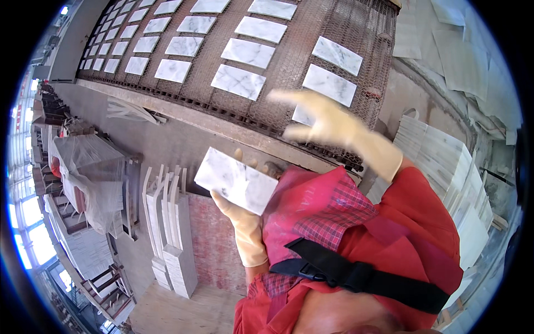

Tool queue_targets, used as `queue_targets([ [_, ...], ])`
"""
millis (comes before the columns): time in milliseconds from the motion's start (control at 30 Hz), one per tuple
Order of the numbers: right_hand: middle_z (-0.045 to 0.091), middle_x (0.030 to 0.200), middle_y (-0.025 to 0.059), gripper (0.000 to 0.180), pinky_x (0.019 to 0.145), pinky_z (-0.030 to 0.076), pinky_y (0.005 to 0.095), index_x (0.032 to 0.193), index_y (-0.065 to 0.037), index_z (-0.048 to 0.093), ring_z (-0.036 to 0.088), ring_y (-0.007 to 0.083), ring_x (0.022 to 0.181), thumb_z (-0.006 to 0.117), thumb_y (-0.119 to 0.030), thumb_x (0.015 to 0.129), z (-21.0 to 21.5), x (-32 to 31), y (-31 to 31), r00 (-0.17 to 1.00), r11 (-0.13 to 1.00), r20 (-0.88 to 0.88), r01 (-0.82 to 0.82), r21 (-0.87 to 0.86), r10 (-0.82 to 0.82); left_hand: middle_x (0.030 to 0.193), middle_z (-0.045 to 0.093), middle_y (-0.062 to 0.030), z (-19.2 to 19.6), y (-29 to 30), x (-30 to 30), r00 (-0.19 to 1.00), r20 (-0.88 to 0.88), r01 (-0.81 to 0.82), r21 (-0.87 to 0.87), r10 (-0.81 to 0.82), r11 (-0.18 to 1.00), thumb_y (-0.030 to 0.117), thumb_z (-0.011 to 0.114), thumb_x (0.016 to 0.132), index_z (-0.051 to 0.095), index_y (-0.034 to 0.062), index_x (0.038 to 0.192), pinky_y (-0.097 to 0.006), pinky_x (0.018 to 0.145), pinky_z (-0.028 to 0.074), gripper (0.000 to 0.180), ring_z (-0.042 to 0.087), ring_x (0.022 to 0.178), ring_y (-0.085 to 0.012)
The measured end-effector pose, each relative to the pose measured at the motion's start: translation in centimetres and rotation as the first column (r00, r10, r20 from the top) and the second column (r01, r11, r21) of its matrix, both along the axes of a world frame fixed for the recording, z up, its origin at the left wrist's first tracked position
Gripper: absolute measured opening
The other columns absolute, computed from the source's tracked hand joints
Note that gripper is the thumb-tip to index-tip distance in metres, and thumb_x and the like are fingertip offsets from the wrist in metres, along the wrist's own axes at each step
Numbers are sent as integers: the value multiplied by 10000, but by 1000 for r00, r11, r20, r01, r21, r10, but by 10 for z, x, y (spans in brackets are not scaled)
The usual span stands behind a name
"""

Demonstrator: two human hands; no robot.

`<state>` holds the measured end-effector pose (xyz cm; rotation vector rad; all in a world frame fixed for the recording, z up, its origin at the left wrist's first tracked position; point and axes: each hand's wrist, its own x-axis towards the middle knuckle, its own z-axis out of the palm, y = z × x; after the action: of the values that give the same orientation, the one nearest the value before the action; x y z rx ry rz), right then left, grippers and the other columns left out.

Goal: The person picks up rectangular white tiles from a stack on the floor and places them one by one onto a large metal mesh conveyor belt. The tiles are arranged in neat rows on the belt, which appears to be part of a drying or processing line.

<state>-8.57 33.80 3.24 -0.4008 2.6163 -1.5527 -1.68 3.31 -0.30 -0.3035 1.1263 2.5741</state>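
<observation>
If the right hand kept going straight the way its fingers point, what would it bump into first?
The right hand is blurred and points up-left over the mesh conveyor belt. Going straight on, it would probably meet the white marble tile lying there first, though depth is hard to judge.

Belt: your way across the mesh conveyor (pixel 311 39) is blocked by rows of marble tiles (pixel 248 53); bare mesh lanes run between them.
Right: a stack of white slabs (pixel 445 161) stands close beside your right hand (pixel 328 119).
Left: upright stone strips (pixel 169 222) and a plastic-wrapped pallet (pixel 89 178) crowd the floor.
Near edge: the conveyor's rim (pixel 222 123) lies bare.
</observation>
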Motion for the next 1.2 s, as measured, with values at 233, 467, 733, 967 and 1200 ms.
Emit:
queue_targets([
  [233, 489, 1636, 257, 1145, 1269, 392, 474, 1689, -69, 361, 483, 422, 1516, 974, -347, 763, 6, 26, -116, 971, 988, 200, -114, -104, 133, 1681, 489, -145, 7, 22, -17, 986, 153, -52, -93, 66, 994, 747, 572, 1011, 387, 77, 1685, -523, 1303, 342, 968, 497, 1517, -352],
  [467, 422, 1688, 230, 1208, 1292, 352, 450, 1748, -183, 287, 426, 386, 1564, 956, -207, 742, 4, 29, -131, 921, 993, 384, -14, -119, 59, 1469, 631, -122, -5, 13, -21, 974, 111, -182, -113, 195, 977, 322, 833, 976, 444, 70, 1597, -495, 1133, 526, 775, 637, 1318, -291],
  [733, 434, 1696, 200, 1189, 1315, 306, 442, 1739, -149, 324, 411, 337, 1576, 934, -127, 719, 0, 32, -154, 900, 959, 425, 31, -282, 96, 1397, 671, -190, 9, -24, -19, 994, 73, -83, 19, 82, 996, 252, 809, 974, 442, 21, 1575, -500, 1021, 608, 741, 708, 1217, -349],
  [967, 549, 1587, 191, 1170, 1230, 410, 442, 1725, -76, 330, 557, 303, 1426, 911, -181, 714, -7, 15, -167, 781, 696, 539, 196, -691, 315, 1565, 610, -170, 32, -59, -17, 996, 78, 31, 133, -42, 991, 481, 631, 1048, 469, 54, 1629, -473, 1204, 480, 738, 622, 1391, -319],
  [1200, 613, 1476, 222, 1140, 1132, 531, 438, 1693, -42, 351, 652, 328, 1301, 833, -266, 684, 2, 17, -151, 776, 625, 593, 358, -693, 214, 1613, 558, -194, 0, -91, -12, 997, 65, -44, 48, 41, 998, 672, 675, 936, 382, 123, 1689, -574, 1051, 574, 977, 684, 1254, -375],
])
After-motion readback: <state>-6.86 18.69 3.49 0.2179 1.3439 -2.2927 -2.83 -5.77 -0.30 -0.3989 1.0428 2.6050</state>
